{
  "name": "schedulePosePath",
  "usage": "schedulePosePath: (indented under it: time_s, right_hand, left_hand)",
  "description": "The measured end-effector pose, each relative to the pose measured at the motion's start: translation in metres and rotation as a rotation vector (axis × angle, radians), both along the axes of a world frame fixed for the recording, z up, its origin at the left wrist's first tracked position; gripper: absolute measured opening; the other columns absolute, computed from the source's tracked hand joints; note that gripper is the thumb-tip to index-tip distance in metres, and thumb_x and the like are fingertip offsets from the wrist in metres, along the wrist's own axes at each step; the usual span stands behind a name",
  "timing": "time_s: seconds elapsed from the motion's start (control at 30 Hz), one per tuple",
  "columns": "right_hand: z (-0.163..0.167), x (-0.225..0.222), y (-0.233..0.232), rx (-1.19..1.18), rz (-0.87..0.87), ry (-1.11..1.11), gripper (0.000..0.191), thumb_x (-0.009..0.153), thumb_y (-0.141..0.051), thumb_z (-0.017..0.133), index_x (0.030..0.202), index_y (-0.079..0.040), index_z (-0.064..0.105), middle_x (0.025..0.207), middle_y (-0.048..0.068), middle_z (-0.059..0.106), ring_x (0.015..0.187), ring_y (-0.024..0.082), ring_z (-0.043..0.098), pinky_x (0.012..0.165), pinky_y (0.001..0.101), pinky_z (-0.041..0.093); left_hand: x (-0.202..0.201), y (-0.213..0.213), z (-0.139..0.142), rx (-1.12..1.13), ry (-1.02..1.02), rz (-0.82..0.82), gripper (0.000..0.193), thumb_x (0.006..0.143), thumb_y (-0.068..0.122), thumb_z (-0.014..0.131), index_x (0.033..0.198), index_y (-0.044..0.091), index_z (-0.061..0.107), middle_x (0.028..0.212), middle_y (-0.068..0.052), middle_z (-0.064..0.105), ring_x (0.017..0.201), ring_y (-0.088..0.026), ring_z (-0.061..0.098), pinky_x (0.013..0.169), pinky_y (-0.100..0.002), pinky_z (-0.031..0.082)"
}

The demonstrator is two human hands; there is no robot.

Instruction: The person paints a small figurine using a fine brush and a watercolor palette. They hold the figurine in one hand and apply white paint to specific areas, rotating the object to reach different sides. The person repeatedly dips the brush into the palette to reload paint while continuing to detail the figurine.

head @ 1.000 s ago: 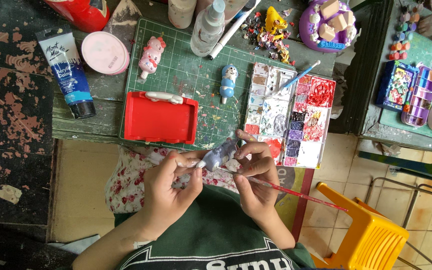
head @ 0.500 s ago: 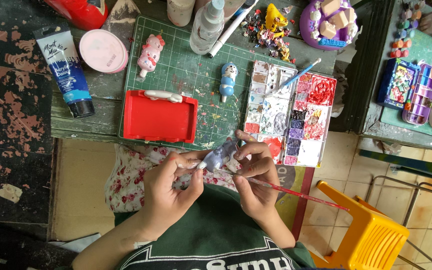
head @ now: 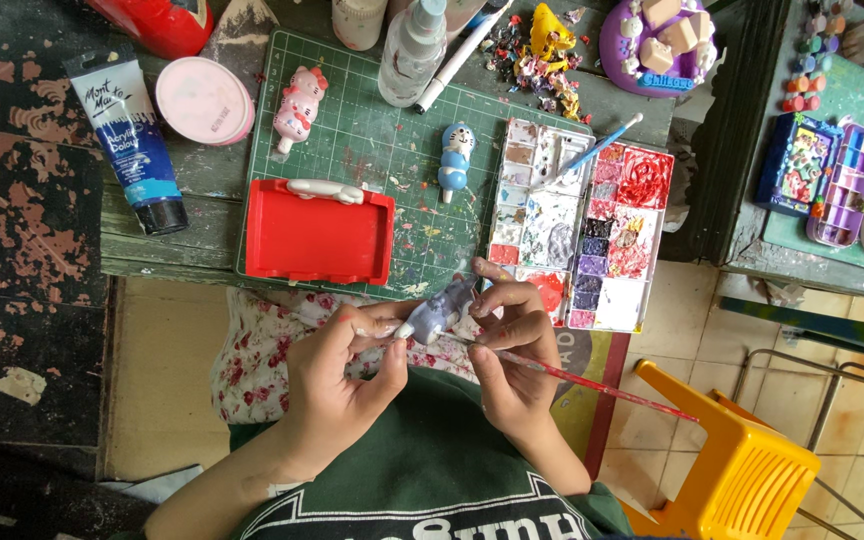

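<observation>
Over lap: L hand (head: 337,375) pinches grey figurine (head: 439,313); R hand (head: 514,345) grips red paintbrush (head: 592,380) w/ fingers.

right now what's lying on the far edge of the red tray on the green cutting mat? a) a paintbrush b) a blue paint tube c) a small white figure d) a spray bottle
c: a small white figure lies along the far edge of the red tray on the green cutting mat.
</observation>
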State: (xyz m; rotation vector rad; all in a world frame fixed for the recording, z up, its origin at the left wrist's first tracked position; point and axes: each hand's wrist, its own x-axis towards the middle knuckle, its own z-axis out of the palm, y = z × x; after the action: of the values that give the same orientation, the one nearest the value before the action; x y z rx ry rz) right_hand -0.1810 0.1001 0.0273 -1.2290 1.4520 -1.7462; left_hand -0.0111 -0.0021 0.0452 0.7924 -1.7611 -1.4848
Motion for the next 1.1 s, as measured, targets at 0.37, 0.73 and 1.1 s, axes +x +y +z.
schedulePosePath:
  time_s: [0.37,0.73,1.1]
  right_hand:
    - [0.001,-0.006,0.001,-0.053,-0.063,-0.461,0.009,0.109,-0.008,0.060,0.106,-0.008,0.052,0.126,0.012,0.053,0.153,0.034,0.040,0.121,0.0621,0.044]
    - [-0.008,-0.016,-0.030,0.041,0.173,-0.769,0.008,0.112,-0.017,0.052,0.105,-0.014,0.048,0.163,0.020,0.042,0.157,0.036,0.035,0.122,0.0529,0.039]
    - [0.005,-0.043,-0.049,0.102,0.418,-0.851,0.011,0.111,-0.020,0.055,0.107,-0.011,0.050,0.158,0.020,0.047,0.154,0.036,0.039,0.116,0.0506,0.046]
  left_hand:
    - [0.003,0.004,-0.047,0.531,0.344,0.012,0.009,0.108,0.004,0.057,0.104,-0.001,0.051,0.112,-0.016,0.070,0.104,-0.016,0.070,0.095,-0.036,0.063]
    - [-0.010,0.002,-0.082,0.604,0.455,0.016,0.007,0.104,0.003,0.057,0.105,0.002,0.050,0.123,-0.014,0.066,0.118,-0.018,0.064,0.105,-0.038,0.057]
    - [-0.011,-0.006,-0.061,0.553,0.381,-0.138,0.073,0.084,-0.012,0.075,0.146,0.000,0.037,0.126,-0.015,0.058,0.113,-0.021,0.066,0.098,-0.034,0.058]
